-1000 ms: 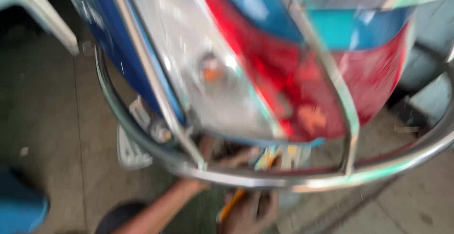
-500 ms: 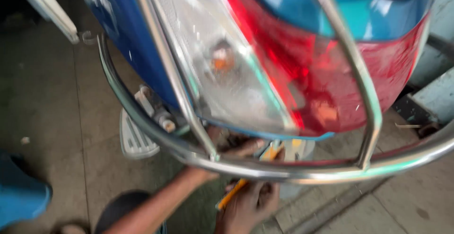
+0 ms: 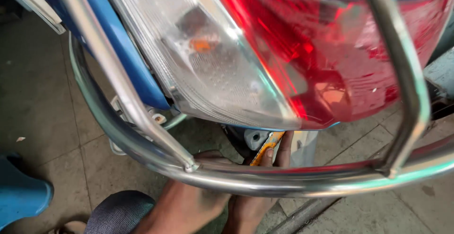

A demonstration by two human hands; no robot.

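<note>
The right hand (image 3: 257,205) holds a yellow-handled tool (image 3: 267,148), thumb and fingers closed about the handle, its upper end pointing up under the tail lamp (image 3: 283,59). Just beside it the left hand (image 3: 194,198) reaches the same way; whether its fingers are closed I cannot tell, for the chrome guard rail (image 3: 283,179) crosses in front of both hands and hides the knuckles. Above the grip the red and clear lamp lens covers the tool's tip. To the left runs the blue body panel (image 3: 118,49); below lies the tiled floor (image 3: 42,101).
</note>
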